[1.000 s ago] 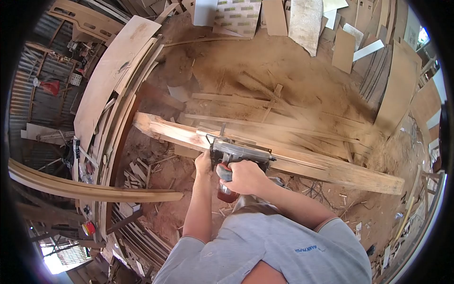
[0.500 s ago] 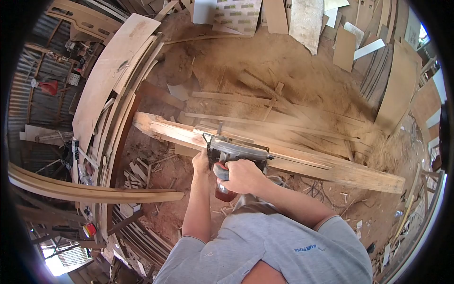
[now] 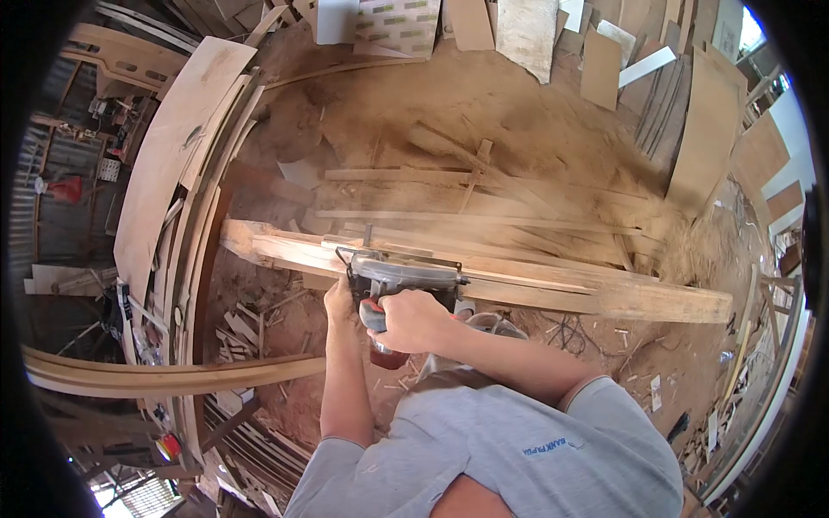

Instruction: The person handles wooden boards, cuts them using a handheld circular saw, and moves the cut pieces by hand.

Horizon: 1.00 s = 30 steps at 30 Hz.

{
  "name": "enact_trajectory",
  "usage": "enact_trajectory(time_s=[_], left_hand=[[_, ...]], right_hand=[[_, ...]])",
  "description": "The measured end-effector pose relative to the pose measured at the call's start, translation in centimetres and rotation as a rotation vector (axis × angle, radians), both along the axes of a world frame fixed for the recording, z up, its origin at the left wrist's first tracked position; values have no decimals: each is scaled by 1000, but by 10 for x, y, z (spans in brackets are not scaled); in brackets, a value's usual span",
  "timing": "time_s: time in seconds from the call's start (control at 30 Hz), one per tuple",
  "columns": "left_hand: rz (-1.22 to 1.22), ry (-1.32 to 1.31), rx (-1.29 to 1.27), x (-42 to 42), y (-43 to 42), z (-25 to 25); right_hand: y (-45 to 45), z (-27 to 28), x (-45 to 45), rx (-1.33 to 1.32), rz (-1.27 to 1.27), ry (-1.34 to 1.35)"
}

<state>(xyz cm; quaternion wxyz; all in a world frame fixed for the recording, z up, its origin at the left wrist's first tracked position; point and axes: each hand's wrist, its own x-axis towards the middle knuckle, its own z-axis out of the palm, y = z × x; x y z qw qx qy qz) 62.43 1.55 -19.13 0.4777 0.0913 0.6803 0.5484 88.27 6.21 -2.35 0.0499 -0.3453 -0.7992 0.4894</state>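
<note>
A circular saw [image 3: 410,274] with a grey housing rests on a long, thick wooden beam [image 3: 665,298] that runs across the middle of the view. My right hand [image 3: 413,321] is wrapped around its red and black rear handle. At the saw's front left side, my left hand [image 3: 339,302] is closed on its front edge; the fingertips are partly hidden. A long slit shows in the beam to the right of the saw. The blade itself cannot be seen, and pale dust hangs beyond the tool.
Stacked boards [image 3: 186,147] stand at the left. A curved timber piece [image 3: 181,378] juts in at lower left. Loose slats [image 3: 484,217] lie on the sawdust-covered ground [image 3: 406,99] beyond the beam. Panels [image 3: 708,129] lean at the right, and wood scraps [image 3: 246,328] litter the floor.
The saw and both hands have slid slightly left along the beam. My view has also shifted a little, so the surroundings sit further left. Both hands keep their hold.
</note>
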Motion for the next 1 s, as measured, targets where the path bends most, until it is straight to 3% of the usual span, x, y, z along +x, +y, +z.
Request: enact_trajectory(time_s=[0.57,0.87,1.0], left_hand=[[-49,91,-40,-19,1,-1],[-26,158,-126,-6,5,28],[-9,178,-166,-19,3,12]], right_hand=[[-5,-19,-17,-23,1,67],[-7,-26,-25,-46,22,73],[-8,-30,-30,-57,20,96]])
